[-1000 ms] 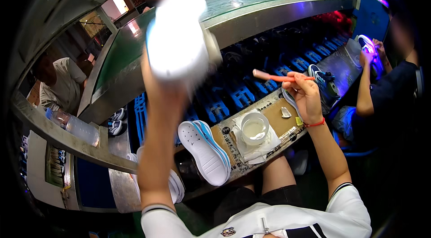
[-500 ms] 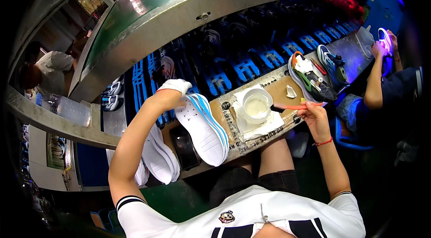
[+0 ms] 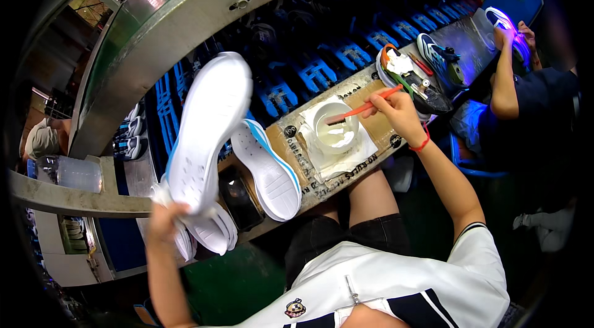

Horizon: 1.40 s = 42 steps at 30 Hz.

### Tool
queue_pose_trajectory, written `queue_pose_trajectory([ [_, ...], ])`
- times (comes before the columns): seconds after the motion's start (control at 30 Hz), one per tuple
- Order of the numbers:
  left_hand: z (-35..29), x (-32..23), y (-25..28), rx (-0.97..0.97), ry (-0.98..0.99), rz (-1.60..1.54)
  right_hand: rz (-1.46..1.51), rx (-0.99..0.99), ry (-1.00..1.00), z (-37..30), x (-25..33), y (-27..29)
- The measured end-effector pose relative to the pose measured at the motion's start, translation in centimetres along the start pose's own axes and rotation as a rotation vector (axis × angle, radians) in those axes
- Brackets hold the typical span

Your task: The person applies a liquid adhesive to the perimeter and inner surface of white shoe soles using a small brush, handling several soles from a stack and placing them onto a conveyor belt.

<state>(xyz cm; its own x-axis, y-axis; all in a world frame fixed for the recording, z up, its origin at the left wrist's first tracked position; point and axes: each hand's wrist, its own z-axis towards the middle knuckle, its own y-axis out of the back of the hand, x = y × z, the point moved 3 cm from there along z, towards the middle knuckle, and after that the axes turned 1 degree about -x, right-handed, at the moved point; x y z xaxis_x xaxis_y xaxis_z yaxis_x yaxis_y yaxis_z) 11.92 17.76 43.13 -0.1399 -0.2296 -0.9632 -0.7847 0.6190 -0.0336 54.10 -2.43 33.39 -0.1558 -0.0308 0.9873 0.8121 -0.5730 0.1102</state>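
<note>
My left hand, with white cloth on the fingers, grips the lower end of a white shoe sole. The sole stands raised and tilted over the left of the bench, its flat side with small holes facing me. In my right hand is a brush with an orange-red handle; its dark bristles are over the white bowl of whitish liquid. Under the bowl lie white paper sheets. Beside them rests a second sole, white with blue edging.
More white soles and a black phone-like slab lie at the bench's near left. Dark shoes stand to the right. Behind the bench runs a row of blue racks. A co-worker sits at the right holding a shoe under violet light.
My left hand has come back from the far end of the blue-edged sole and now holds up another white sole. The brush has moved left over the bowl. The whole view has shifted slightly.
</note>
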Motion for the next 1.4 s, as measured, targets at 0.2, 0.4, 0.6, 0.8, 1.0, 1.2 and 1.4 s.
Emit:
queue_pose_trajectory([
  [0.2,-5.8,11.2,-7.2,0.113,0.037,-0.641,-0.229,0.048,0.034,1.3,1.3,-1.8],
  [0.4,-3.9,17.6,-7.5,-0.260,-0.345,-0.238,-0.227,0.099,-0.027,1.2,1.9,-1.8],
  [0.6,0.3,11.8,-9.5,-0.066,-0.204,-0.866,-0.016,0.111,-0.106,1.1,2.3,0.2],
  [0.8,0.4,13.5,-9.4,0.153,0.050,-0.898,-0.039,0.127,-0.219,1.7,1.6,0.9],
  [1.0,-0.7,11.5,-13.1,0.444,0.381,-1.106,0.177,0.297,-0.008,1.6,5.2,-2.1],
  [1.2,-1.2,10.4,-14.0,0.457,0.560,-1.150,0.057,0.502,0.294,2.6,8.5,-6.5],
  [1.4,-0.6,10.2,-14.7,0.384,0.622,-1.238,-0.052,0.879,0.574,0.2,11.3,-11.6],
])
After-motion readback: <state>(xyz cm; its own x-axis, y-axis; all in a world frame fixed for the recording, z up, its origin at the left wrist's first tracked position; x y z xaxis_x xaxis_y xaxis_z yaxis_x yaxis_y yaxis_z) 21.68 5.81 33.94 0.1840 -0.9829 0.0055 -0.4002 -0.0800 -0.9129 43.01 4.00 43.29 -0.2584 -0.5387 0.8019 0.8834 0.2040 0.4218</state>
